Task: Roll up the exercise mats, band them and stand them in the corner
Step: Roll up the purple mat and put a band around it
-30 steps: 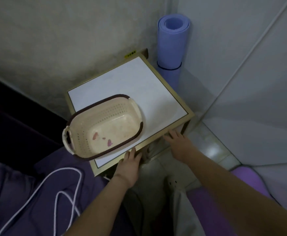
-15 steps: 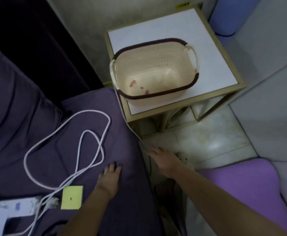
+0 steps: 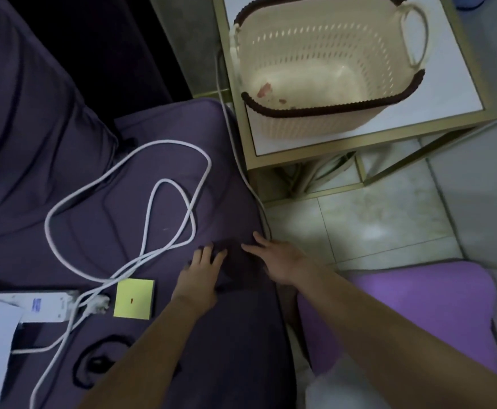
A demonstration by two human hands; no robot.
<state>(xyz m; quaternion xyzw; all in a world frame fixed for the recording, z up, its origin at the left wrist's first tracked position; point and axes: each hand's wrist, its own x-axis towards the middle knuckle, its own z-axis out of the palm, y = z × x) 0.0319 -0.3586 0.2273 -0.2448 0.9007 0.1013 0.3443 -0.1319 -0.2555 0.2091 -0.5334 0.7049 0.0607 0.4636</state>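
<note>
Dim room, dark purple bed cover | purple mat lies on floor at lower right, not visibly banded | left hand, right hand flat on cover, fingers spread, empty | step: likely seeking a band; next: grasp one, turn to mat.

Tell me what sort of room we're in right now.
Probably a bedroom or living room at home: a dark purple bed or sofa with a power strip, a side table holding a basket, tiled floor.
</note>
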